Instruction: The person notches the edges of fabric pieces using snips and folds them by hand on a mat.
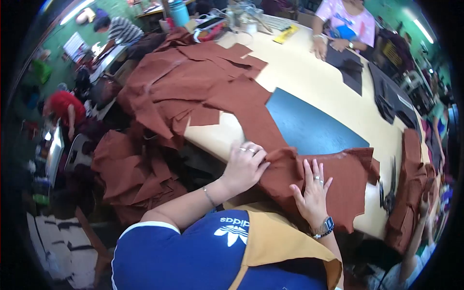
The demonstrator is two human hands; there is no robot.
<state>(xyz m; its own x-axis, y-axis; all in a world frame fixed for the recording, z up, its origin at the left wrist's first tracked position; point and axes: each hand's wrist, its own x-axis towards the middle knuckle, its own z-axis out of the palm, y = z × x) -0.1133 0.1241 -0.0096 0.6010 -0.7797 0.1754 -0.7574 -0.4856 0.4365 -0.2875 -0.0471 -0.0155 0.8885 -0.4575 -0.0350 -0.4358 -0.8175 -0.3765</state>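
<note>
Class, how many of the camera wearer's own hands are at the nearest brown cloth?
2. The left hand, fingers bent, is at the left side of the brown cloth; the right hand lies spread on top. Neither is wholly hidden.

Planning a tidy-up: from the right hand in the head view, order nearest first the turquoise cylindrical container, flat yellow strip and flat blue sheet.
1. Blue sheet, just beyond the right hand.
2. Yellow strip, farther ahead.
3. Turquoise container, far left.

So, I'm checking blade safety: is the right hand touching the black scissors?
Apart: the head view shows rust-brown cloth and tabletop between the right hand and black scissors.
</note>
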